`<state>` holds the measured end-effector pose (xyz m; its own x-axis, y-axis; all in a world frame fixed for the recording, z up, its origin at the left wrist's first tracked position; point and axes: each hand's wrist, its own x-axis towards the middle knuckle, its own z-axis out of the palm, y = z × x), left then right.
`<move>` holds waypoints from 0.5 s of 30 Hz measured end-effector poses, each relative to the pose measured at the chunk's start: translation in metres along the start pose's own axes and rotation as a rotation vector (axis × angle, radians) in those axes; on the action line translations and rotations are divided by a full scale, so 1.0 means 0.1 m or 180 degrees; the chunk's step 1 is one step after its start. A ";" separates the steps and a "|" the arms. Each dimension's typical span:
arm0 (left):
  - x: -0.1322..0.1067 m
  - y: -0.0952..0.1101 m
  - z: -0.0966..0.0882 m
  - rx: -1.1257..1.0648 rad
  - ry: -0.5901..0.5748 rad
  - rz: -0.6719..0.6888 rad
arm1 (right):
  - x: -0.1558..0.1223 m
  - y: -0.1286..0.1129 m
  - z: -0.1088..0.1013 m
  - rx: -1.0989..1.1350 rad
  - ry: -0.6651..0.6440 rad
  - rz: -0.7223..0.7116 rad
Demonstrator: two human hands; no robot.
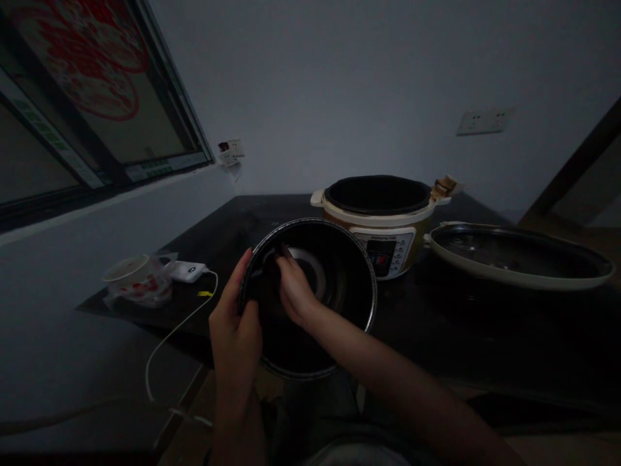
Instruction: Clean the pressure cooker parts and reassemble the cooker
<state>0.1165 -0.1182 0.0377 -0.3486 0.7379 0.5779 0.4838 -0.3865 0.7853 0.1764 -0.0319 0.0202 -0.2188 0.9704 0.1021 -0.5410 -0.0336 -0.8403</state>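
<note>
My left hand [236,323] grips the rim of a dark inner cooking pot [339,272], thumb inside and fingers around the outside. The pot is tilted so its mouth faces me, in front of the counter. Inside it, my right hand [297,291] reaches toward the far left of the inner wall. Its fingertips are dim, and I cannot make out whether they hold anything. Behind the pot stands an electric cooker [388,223] with its top uncovered and a control panel in front. A wide lid [519,255] lies inside-up to the cooker's right.
On the left of the dark counter [466,336] are a paper cup [138,278] in a plastic bag and a white plug or adapter [188,270], its cable [167,336] hanging over the edge. Wall sockets [482,122] and a window [107,84] are beyond.
</note>
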 end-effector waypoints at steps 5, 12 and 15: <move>-0.01 0.02 0.01 -0.0053 0.0055 -0.0037 | -0.19 0.06 -0.11 -0.0797 -0.0912 0.0132; -0.02 -0.04 0.00 0.0001 0.0142 -0.0057 | -0.52 -0.01 -0.58 -0.3142 -0.2696 0.0215; -0.03 -0.05 0.00 0.0019 0.0190 -0.0090 | -0.57 -0.23 -0.71 -0.4514 -0.3028 0.0466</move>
<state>0.1152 -0.1190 0.0319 -0.4094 0.7141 0.5678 0.4776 -0.3625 0.8003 0.2586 -0.0698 -0.0042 -0.8501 0.4883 -0.1972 0.4995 0.6289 -0.5958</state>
